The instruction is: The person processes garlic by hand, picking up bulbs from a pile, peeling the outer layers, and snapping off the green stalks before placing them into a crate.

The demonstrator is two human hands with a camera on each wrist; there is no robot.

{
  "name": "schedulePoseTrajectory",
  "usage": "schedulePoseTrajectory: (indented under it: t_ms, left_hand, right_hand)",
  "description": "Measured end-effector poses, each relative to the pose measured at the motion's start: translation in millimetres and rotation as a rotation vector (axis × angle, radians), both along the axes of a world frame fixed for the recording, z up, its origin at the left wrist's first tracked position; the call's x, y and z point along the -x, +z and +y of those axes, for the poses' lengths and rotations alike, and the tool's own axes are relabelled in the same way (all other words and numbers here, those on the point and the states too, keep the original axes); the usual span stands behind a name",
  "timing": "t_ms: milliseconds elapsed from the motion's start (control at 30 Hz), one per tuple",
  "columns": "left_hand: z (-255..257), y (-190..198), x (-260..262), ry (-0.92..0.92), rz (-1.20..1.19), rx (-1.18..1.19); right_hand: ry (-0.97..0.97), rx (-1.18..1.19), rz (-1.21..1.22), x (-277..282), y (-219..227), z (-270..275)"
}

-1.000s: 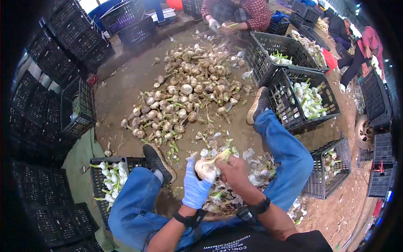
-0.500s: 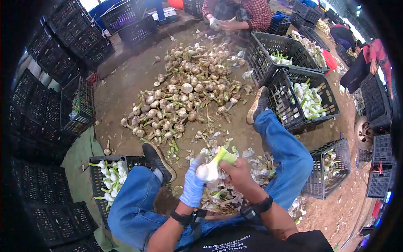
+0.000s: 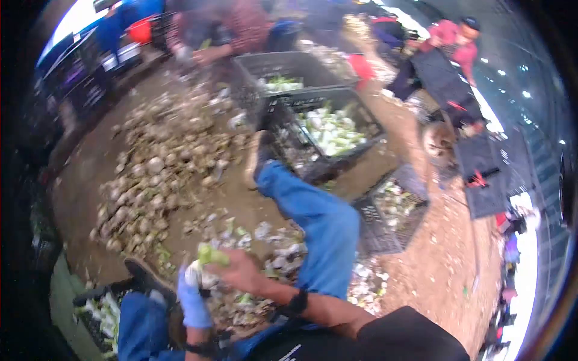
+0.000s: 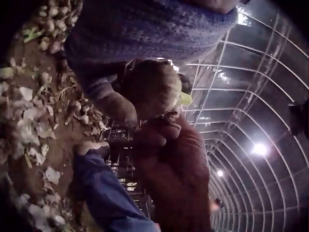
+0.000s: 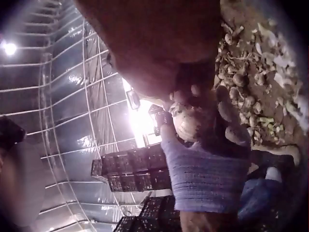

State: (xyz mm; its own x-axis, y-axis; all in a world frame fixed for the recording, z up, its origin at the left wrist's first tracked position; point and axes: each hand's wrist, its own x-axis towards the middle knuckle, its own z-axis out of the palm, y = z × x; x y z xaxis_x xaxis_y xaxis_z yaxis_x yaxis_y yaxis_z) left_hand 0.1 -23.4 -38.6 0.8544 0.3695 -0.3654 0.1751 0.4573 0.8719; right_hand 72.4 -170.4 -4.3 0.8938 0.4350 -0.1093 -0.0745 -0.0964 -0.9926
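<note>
A garlic bulb [image 4: 157,87] is gripped by the gloved left hand [image 3: 194,299], its fingers and thumb curled round it. The bare right hand [image 3: 239,271] pinches at the bulb's stem end, where a green stem [image 3: 212,255] sticks out. In the right wrist view the bulb [image 5: 188,123] lies between the blue-gloved left hand [image 5: 207,169] and the right hand [image 5: 159,53] above it. The left wrist view has the right hand [image 4: 176,169] with its fingertips against the bulb.
A pile of garlic [image 3: 150,174] covers the ground ahead. Peeled skins [image 3: 283,246] lie between the legs. Crates of garlic stand to the right [image 3: 376,129], [image 3: 391,240] and lower left [image 3: 84,301]. Other people sit at the back.
The head view has swung to the right, so pile and crates appear farther left. Both hands stay together at the bulb; the green stem is still at the right hand.
</note>
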Motion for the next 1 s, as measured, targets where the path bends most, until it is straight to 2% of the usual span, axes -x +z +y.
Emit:
schedulePoseTrajectory:
  t_ms: [33, 67, 100, 133, 167, 200, 267, 300, 333, 367, 400, 467, 500, 600, 633, 667, 700, 733, 800, 867, 900, 933, 1000]
  left_hand:
    - [0, 6, -2, -0.061, 0.028, -0.099]
    - [-3, 13, -3, -0.114, 0.053, -0.207]
    - [-10, 22, -5, -0.111, -0.007, -0.338]
    - [-16, 26, -4, -0.099, -0.072, -0.470]
    - [-13, 18, -5, -0.104, -0.094, -0.462]
    - [-17, 24, -6, -0.109, -0.120, -0.311]
    - [8, -14, -7, -0.338, -0.151, -0.289]
    - [22, -36, -9, -0.341, -0.081, -0.176]
    - [9, -13, -22, -0.341, -0.004, -0.064]
    - [-13, 12, -12, -0.216, -0.025, -0.178]
    - [-24, 34, -16, -0.235, -0.036, -0.173]
    - [-35, 55, -24, -0.109, 0.264, -0.148]
    - [-38, 53, -26, -0.123, 0.257, -0.148]
    - [-34, 27, -26, -0.112, 0.219, -0.093]
    - [-32, 22, -26, -0.103, 0.209, -0.076]
    - [-30, 18, -26, -0.092, 0.199, -0.060]
    - [-37, 42, -23, -0.133, 0.157, -0.031]
    - [-39, 40, -23, -0.136, 0.155, -0.034]
    - [-43, 33, -20, -0.121, 0.089, -0.193]
    - [-34, 32, -15, -0.091, -0.017, -0.043]
    - [-33, 44, -12, -0.089, -0.023, 0.116]
    - [-18, 56, -12, -0.204, 0.023, 0.007]
    - [-22, 66, -11, -0.135, -0.060, -0.044]
  right_hand:
    - [-0.027, 0.152, -0.044, -1, 8, 0]
    - [-0.041, 0.162, -0.081, -1, 3, -2]
    - [-0.099, 0.131, -0.162, 3, -6, 2]
    - [-0.065, 0.094, -0.284, 5, -1, -3]
    - [-0.117, 0.002, -0.424, 9, -8, 1]
    - [-0.022, 0.109, -0.413, 7, 17, -11]
    - [-0.070, 0.110, -0.397, 18, -2, -4]
    - [-0.104, 0.128, -0.409, 17, 4, -7]
    - [-0.051, 0.154, -0.346, 18, 12, -7]
    - [0.005, 0.176, -0.278, 17, 20, -10]
    - [-0.015, 0.186, -0.285, 19, 11, -10]
    - [-0.139, 0.072, -0.458, 22, -5, -4]
    - [-0.069, 0.051, -0.389, 19, -7, -6]
    - [-0.062, 0.043, -0.346, 18, -13, -15]
    - [-0.145, 0.014, -0.254, 18, -9, -15]
    - [-0.151, 0.012, -0.256, 15, -7, -22]
    - [-0.208, 0.064, -0.224, 11, -12, -31]
    - [-0.264, 0.116, -0.190, 8, -17, -39]
    - [-0.350, 0.083, -0.210, 1, -30, -39]
    - [-0.404, 0.260, -0.025, -8, -49, -48]
    - [-0.280, 0.436, 0.070, -13, -38, -67]
    - [-0.277, 0.437, 0.063, -15, -57, -73]
    - [0.101, 0.582, -0.010, -10, -93, -75]
